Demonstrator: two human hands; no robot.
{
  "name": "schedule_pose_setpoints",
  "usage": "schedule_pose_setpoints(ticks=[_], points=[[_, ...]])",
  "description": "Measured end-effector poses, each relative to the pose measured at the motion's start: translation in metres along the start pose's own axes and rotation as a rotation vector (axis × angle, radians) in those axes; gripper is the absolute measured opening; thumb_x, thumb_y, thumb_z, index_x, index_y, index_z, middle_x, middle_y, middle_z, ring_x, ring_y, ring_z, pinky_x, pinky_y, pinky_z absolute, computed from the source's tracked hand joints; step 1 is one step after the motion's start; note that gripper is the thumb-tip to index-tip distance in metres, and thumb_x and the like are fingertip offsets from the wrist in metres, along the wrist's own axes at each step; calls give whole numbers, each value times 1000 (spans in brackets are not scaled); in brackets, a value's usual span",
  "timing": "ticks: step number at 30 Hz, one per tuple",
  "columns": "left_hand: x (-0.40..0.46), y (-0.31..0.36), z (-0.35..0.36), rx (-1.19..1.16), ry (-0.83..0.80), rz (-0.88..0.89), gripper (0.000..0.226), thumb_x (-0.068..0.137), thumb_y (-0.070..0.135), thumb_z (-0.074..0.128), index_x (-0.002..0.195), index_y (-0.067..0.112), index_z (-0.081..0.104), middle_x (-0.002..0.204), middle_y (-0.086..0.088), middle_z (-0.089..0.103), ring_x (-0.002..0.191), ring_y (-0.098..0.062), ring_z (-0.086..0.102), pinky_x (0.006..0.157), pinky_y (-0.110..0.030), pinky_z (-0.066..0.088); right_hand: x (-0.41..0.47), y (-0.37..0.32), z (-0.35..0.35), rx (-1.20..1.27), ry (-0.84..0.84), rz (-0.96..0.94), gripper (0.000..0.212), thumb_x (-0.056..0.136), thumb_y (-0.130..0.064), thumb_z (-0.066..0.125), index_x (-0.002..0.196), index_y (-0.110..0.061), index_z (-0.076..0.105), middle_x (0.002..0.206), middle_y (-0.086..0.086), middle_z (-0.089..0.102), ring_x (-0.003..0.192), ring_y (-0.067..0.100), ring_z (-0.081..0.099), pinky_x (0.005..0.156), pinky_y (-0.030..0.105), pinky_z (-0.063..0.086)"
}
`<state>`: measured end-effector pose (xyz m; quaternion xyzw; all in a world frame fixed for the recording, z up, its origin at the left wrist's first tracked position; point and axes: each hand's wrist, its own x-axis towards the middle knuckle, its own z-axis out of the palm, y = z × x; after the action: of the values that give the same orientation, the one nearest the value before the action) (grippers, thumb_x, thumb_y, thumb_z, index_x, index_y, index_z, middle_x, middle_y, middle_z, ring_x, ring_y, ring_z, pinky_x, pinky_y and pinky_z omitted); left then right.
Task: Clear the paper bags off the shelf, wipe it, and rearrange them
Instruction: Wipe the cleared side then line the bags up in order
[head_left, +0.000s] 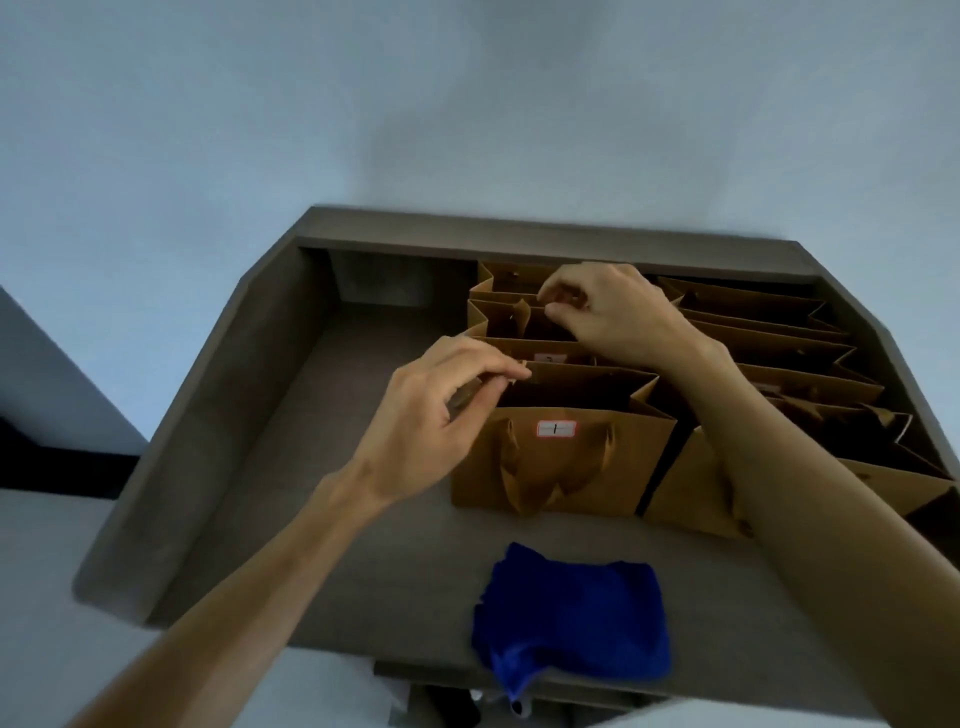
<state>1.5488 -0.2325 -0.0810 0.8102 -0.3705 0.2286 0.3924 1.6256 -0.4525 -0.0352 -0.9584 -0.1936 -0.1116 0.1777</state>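
Paper bags (563, 462) stand packed in rows on the grey shelf (291, 467), and nearest to us, at the front edge, a blue cloth (571, 608) lies crumpled, one corner drooping over the lip. Just behind it stands the front bag, the one with the white label marked 1 (556, 428), upright, its handles hanging down its face, its long side running left to right across the shelf. Now the left hand (441, 400) is right at that bag's left top corner, fingers and thumb drawn together in a pinch on the rim or on something thin there; which of the two I can't make out. Further back, the right hand (613, 312) reaches over the front bags to the ones near the rear, fingers curled in a narrow pinch at the rim of a bag there; whether it has rim or handle I can't say. More bags fill the right side, leaning in a fanned row toward the back wall. The left part of the shelf shows bare grey surface. My read: clearing is barely begun. The bags' mouths face up toward both hands, so lifting straight up looks the natural way out, with the left hand closest to bag 1.
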Motion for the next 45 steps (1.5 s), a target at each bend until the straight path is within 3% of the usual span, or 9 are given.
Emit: schedule_pose_setpoints(ticks=[3,7,13,17,23,29,33,36,45], points=[[-20,17,16,-103,-84,5,19,93,5,57,110,6,65,110,-3,63,104,-7,60,88,-20,49,6,-7,5,54,49,-15,22,96,-29,54,116,-23,64,112,-3,67,102,12,61,90,43,54],[-58,33,57,-172,-400,-52,22,95,12,54,115,12,64,117,0,60,111,-5,52,98,-27,45,11,-17,16,110,101,-20,23,96,-27,55,116,-19,65,113,0,67,104,14,61,94,44,51],[-94,48,101,55,-821,12,55,96,43,50,146,30,32,154,4,22,138,-23,22,112,-45,19,30,-36,47,83,89,-7,34,96,-41,51,124,-24,58,127,2,59,117,20,54,100,48,45],[-105,40,108,180,-777,127,57,96,38,52,148,32,30,156,0,20,133,-31,32,107,-53,31,45,-58,65,40,42,18,51,97,-52,43,139,-23,47,145,4,46,134,26,40,111,50,33],[-118,22,86,229,-688,121,55,96,40,52,146,37,31,156,4,24,128,-26,37,105,-48,37,54,-58,90,-138,-98,94,62,97,-62,26,147,-26,37,157,5,29,146,29,20,118,51,13],[-162,-19,13,330,-564,-167,49,98,51,36,146,45,26,156,16,20,133,-13,31,109,-31,22,54,-54,95,-149,-87,91,63,98,-61,26,149,-25,32,159,8,24,147,29,19,119,50,11],[-187,-55,-32,455,-429,-432,48,96,56,30,144,49,26,153,19,25,129,-14,40,106,-37,35,55,-54,97,-180,-84,77,61,98,-60,27,148,-26,34,158,8,26,146,30,20,118,50,12],[-175,-83,-41,553,-310,-604,50,95,58,28,143,47,29,151,12,32,130,-20,40,105,-42,36,54,-55,96,-185,-87,62,59,99,-59,26,146,-26,36,158,8,26,146,30,20,118,49,12],[-88,-130,15,684,-276,-728,54,96,48,41,147,35,28,154,0,31,131,-26,42,108,-42,31,53,-55,95,-194,-104,51,52,100,-53,29,143,-28,41,158,8,26,145,30,21,117,49,12]])
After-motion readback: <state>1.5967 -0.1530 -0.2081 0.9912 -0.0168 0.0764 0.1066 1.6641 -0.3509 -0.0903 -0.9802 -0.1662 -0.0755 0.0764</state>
